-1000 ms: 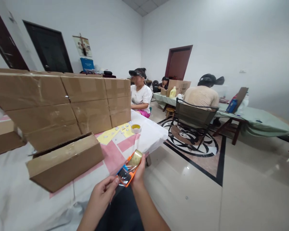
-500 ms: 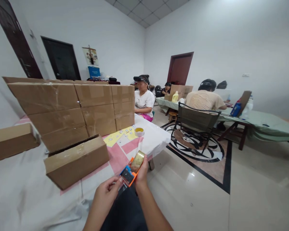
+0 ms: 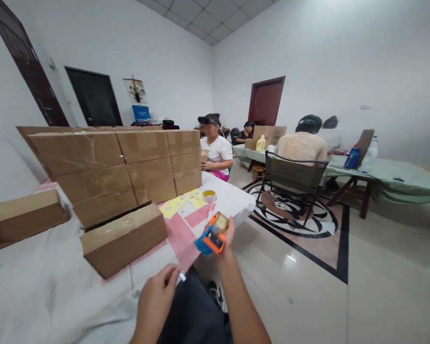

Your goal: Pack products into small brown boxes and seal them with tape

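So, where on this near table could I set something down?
Bare white cloth shows in front of the left box, left of the near box; another patch lies right of the tape roll. Stacked boxes crowd the back; up front, the right hand holds a tape dispenser.

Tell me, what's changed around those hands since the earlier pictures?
The left hand has let go of the tape dispenser and now pinches a small whitish scrap. The right hand, keeping its grip, has carried the dispenser up and away from it, tilting it. The stacked cartons and tape roll stayed put.
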{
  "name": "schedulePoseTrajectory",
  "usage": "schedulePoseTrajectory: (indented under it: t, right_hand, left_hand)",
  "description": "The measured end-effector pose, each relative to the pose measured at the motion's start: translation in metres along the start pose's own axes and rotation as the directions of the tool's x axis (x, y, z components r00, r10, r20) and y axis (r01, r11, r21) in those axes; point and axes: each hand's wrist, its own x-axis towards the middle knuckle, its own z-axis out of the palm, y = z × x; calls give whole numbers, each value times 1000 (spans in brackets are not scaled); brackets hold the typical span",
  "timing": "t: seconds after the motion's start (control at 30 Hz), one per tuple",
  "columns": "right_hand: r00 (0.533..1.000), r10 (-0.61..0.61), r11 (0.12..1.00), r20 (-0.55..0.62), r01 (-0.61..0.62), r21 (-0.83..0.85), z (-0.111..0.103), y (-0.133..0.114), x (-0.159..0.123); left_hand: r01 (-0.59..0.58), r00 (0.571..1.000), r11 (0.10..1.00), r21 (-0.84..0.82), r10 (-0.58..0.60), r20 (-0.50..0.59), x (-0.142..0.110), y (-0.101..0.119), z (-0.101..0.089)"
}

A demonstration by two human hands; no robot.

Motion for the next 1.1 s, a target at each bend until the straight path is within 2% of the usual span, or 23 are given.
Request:
schedulePoseTrajectory:
  t: [0.07,0.1,0.17,0.23,0.3,0.4,0.5,0.6,0.7,0.77,0.8,0.87,0.9,0.93,0.97,1.0,1.03,1.07,1.1]
  right_hand:
    - [995,-88,996,-47,87,-28,-4,-22,18]
    - [989,-136,987,-59,130,-98,-5,-31,28]
    - [980,-196,926,43,199,-322,-4,-41,49]
    - [968,-137,843,210,226,-488,5,-41,73]
    - [947,-55,803,316,230,-549,21,-33,98]
    - [927,67,793,369,175,-584,51,-7,132]
    - [903,186,764,387,115,-634,74,24,152]
    - [903,245,708,353,82,-701,82,45,159]
    - [942,194,642,275,90,-761,78,51,162]
    - [969,63,589,239,158,-792,73,50,158]
    - [966,-15,548,258,224,-806,72,49,152]
    - [910,-68,463,408,391,-795,72,49,129]
    - [855,-17,442,519,472,-763,74,49,112]
    - [772,97,461,628,525,-716,78,50,92]
    - [668,216,494,712,554,-670,83,51,71]
    - [578,307,518,756,565,-642,90,52,51]
    - [509,366,542,779,564,-623,97,53,33]
    - [466,395,561,792,560,-610,104,54,19]
    - [453,393,576,800,557,-598,111,54,9]
  left_hand:
    - [43,989,999,24,-39,-145,4,-16,-10]
    - [57,978,998,-1,-56,-199,6,-23,-15]
    - [61,963,995,-82,-80,-256,10,-33,-26]
    - [31,959,985,-172,-78,-272,11,-33,-34]
    - [-11,957,966,-259,-65,-282,9,-27,-38]
    - [-16,955,928,-373,-96,-281,8,-16,-39]
    - [26,957,895,-446,-151,-248,13,-14,-39]
    - [61,956,873,-483,-190,-223,20,-17,-40]
    - [89,948,837,-540,-238,-212,28,-19,-44]
    - [89,942,810,-579,-258,-215,33,-19,-48]
    - [89,940,799,-594,-264,-215,35,-19,-50]
    - [92,942,783,-616,-269,-202,39,-18,-53]
    - [94,944,777,-623,-269,-193,40,-17,-53]
    - [97,946,772,-628,-268,-183,40,-16,-53]
    - [101,947,770,-630,-268,-175,40,-14,-52]
    - [105,948,770,-629,-269,-171,39,-13,-51]
    - [112,947,772,-626,-274,-168,37,-11,-50]
    - [126,945,775,-620,-284,-162,35,-11,-49]
    - [149,941,781,-606,-301,-156,32,-11,-49]
